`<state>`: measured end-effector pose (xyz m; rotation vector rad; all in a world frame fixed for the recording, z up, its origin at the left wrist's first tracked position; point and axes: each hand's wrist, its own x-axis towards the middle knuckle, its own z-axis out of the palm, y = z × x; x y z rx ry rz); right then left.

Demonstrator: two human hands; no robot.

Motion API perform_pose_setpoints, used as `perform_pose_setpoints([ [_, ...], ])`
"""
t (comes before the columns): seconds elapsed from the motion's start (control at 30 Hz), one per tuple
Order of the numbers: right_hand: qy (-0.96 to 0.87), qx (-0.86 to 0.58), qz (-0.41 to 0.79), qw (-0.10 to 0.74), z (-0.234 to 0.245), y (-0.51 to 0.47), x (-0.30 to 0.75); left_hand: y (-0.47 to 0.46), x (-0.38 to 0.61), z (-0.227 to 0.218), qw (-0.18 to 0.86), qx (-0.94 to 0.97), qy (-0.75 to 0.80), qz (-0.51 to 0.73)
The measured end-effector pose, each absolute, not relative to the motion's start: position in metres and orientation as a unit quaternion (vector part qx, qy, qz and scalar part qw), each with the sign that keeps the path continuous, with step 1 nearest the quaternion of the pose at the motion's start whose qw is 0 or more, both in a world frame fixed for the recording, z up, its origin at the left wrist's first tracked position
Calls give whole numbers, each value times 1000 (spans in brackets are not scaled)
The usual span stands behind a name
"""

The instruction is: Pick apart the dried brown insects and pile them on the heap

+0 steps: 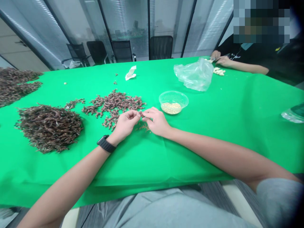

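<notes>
My left hand and my right hand meet above the green tablecloth, their fingertips pinching a small brown dried sprig. Its exact shape is partly hidden by my fingers. Just below them lies a little scatter of brown crumbs. A loose spread of dried brown pods lies next to my left hand, and a dense heap of the same material sits further left. A clear plastic bowl holding pale seeds stands beyond my right hand.
More brown heaps lie at the far left. A crumpled plastic bag, a white paper scrap and a co-worker's hands beside pale pieces occupy the far side. Black chairs stand beyond the table.
</notes>
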<state>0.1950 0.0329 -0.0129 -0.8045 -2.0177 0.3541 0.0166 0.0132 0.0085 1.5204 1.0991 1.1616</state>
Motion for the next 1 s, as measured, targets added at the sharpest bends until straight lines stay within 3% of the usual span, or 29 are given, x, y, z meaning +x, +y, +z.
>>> perform_pose_setpoints([
  [0.27,-786,-366,276,415,-8,29,193,10,6,14,50,838,402,365],
  [0.4,-736,-367,409,396,-13,34,194,13,0,17,-50,897,346,269],
  [0.53,-735,-356,370,443,-14,37,194,14,4,14,63,837,402,367],
  [0.7,-791,-330,190,479,-11,37,197,13,14,11,433,647,438,449],
  [0.77,-808,-317,154,472,-11,36,199,13,15,12,525,589,421,447],
  [1.0,-827,-299,114,462,-11,36,199,12,16,16,627,484,391,470],
])
